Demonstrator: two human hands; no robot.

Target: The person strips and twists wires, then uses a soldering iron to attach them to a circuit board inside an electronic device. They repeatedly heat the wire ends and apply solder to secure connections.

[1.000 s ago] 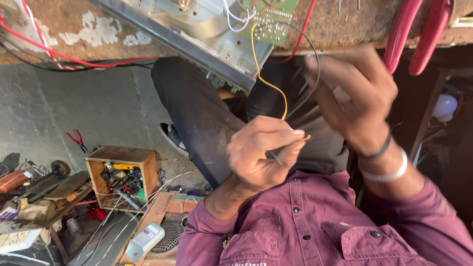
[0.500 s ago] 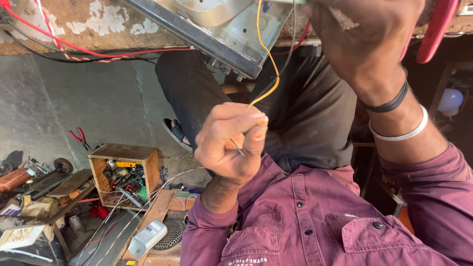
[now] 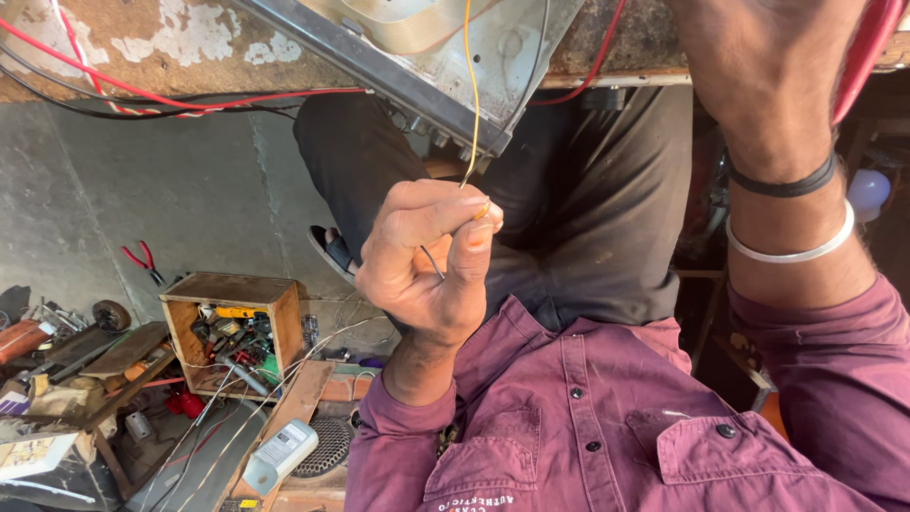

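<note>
My left hand (image 3: 427, 261) sits near the centre of the view, curled into a loose fist, with thumb and forefinger pinched shut on the lower end of a thin yellow wire (image 3: 471, 104). From the pinch, the wire runs straight up toward twelve o'clock and passes in front of a grey metal chassis (image 3: 474, 66) that lies tilted across the top of the view, resting on a chipped wooden bench edge (image 3: 171, 47). A short dark stub pokes down out of the fist, just beside the fingertip.

My right hand (image 3: 768, 57) is up at one o'clock; only the wrist and the back of the hand show, wearing a black band and a silver bangle (image 3: 791, 248), and I cannot tell whether its fingers are closed on anything. Red-handled pliers (image 3: 867, 47) cross the top right corner beside it.

Red wires (image 3: 142, 93) trail along the bench edge toward ten o'clock. At eight o'clock, on the floor, stands an open wooden box (image 3: 232, 327) full of small parts, with red-handled cutters (image 3: 144, 261) lying near it at nine o'clock. At seven o'clock lies a small white casing (image 3: 282, 453).
</note>
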